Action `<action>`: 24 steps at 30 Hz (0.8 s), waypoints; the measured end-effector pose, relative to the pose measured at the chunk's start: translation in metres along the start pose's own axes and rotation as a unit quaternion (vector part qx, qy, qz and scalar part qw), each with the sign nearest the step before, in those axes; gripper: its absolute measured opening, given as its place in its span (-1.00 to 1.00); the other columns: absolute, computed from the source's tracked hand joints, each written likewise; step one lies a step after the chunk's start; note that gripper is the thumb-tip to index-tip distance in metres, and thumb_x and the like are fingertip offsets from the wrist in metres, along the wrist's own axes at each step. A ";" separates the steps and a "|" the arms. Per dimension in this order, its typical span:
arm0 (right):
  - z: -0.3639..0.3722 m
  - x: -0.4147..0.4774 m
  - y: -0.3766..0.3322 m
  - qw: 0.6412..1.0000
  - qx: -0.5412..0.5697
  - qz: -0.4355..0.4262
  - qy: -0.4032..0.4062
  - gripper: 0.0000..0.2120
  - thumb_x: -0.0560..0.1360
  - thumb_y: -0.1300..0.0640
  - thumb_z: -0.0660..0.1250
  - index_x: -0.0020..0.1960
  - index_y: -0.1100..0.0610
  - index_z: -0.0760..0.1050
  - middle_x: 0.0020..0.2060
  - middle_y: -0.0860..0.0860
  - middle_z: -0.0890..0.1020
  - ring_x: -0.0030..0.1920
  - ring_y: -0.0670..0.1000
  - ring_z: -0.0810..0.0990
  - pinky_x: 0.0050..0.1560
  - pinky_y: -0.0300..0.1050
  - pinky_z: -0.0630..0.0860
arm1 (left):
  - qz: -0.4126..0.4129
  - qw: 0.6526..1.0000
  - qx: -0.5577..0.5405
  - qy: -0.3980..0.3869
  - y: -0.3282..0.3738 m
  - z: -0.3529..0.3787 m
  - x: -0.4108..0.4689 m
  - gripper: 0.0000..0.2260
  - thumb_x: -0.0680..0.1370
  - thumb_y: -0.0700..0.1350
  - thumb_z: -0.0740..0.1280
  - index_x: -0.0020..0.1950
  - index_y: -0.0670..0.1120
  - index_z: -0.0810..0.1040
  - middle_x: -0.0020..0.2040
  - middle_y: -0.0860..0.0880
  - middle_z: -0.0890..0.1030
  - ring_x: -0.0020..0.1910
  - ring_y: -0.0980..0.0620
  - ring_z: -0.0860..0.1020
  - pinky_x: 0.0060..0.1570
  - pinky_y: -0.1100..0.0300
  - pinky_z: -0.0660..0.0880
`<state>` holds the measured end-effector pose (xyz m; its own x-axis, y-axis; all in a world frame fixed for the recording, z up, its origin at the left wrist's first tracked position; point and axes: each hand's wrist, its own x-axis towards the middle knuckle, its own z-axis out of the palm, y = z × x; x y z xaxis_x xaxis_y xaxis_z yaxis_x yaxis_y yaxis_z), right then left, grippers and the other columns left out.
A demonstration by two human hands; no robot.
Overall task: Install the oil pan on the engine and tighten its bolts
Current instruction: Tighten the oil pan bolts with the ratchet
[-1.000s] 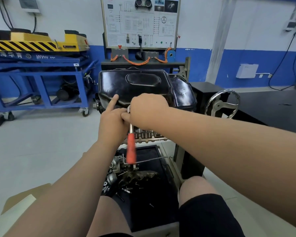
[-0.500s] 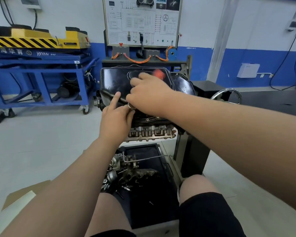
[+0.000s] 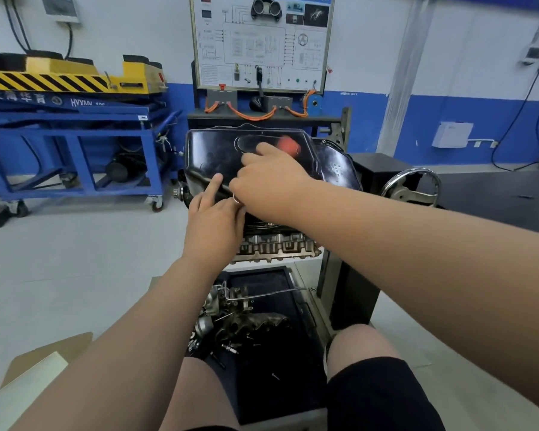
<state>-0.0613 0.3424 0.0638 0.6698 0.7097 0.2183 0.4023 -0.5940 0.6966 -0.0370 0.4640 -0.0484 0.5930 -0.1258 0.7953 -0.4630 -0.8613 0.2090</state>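
Oil pan, black, sits on top of the engine at frame ctr, w/ its near edge under both hands. The right hand comes in from the right side of the frame, fingers curled round the wrench. The red grip pokes out past the knuckles over the pan; it's blurred, so I can't read its exact angle. The tool's silver head shows as a small ring btwn the two hands, at the pan's near flange.

The left hand is just beside it, lower left of the right hand. Its index finger is straight w/ the tip resting on the pan's rim, and the other fingers curl in toward the silver head. I can't tell whether they pinch the head or only lie against it. The bolt is hidden under the hands.

Lower ctr, below the engine, I see a dark tray w/ loose metal parts piled at its left side. A black stand is right of the tray, and a chrome handwheel sits right of ctr. Upper left is a blue cart w/ a yellow-black striped unit on top. Top ctr, a wiring board stands against the wall behind the pan. Cardboard lies on the floor at lower left. The person's knees and black shorts fill the bottom edge.
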 end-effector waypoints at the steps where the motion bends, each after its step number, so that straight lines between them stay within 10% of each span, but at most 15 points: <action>1: 0.000 0.000 -0.006 0.998 0.031 0.040 -0.024 -0.75 0.56 0.01 0.13 -0.26 0.04 0.39 -0.34 -0.05 0.45 -0.15 0.04 0.46 0.01 -0.01 0.26 | -0.010 0.999 -0.032 0.006 0.001 -0.001 -0.001 -0.72 0.54 -0.21 0.30 -0.33 0.06 0.40 -0.24 0.00 0.64 0.47 -0.13 0.26 0.29 0.01 0.16; 4: 0.000 -0.002 -0.011 0.979 0.137 0.133 -0.073 -0.65 0.54 -0.09 0.13 -0.36 0.05 0.24 -0.43 -0.06 0.30 -0.41 -0.02 0.31 -0.27 -0.11 0.25 | -0.026 0.996 -0.074 0.030 0.002 -0.001 -0.002 -0.58 0.48 -0.29 0.33 -0.39 0.13 0.25 -0.34 0.06 0.58 0.46 -0.11 0.27 0.27 0.03 0.14; 10: 0.001 0.001 0.002 0.998 -0.021 -0.051 0.033 -0.81 0.56 0.15 0.15 0.06 0.02 0.51 0.01 -0.06 0.60 0.17 0.05 0.42 0.12 -0.04 0.27 | 0.017 0.999 0.030 -0.012 -0.003 -0.001 0.003 -0.88 0.54 -0.19 0.33 -0.15 -0.18 0.62 -0.06 -0.19 0.67 0.41 -0.21 0.34 0.23 0.01 0.14; 19: -0.013 0.004 -0.002 0.999 -0.026 -0.014 -0.033 -0.68 0.53 0.18 0.18 -0.33 0.04 0.12 -0.29 -0.04 0.36 -0.19 0.04 0.35 -0.05 -0.07 0.16 | -0.024 0.999 -0.025 0.006 0.002 0.001 0.001 -0.84 0.53 -0.16 0.37 -0.26 -0.08 0.56 -0.04 -0.17 0.67 0.45 -0.14 0.28 0.24 0.09 0.10; 24: -0.005 0.002 0.001 0.996 -0.056 -0.067 -0.002 -0.87 0.55 0.15 0.18 -0.03 0.05 0.50 -0.06 -0.04 0.61 0.01 0.07 0.52 -0.02 -0.08 0.24 | -0.083 0.996 -0.030 0.027 0.005 -0.001 -0.010 -0.87 0.48 -0.09 0.43 -0.20 -0.03 0.50 -0.11 -0.03 0.65 0.40 -0.15 0.33 0.27 0.00 0.15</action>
<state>-0.0627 0.3453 0.0689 0.6173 0.7783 0.1148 0.4164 -0.4470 0.7917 -0.0456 0.4615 -0.0545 0.6289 0.0448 0.7762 -0.4009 -0.8366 0.3732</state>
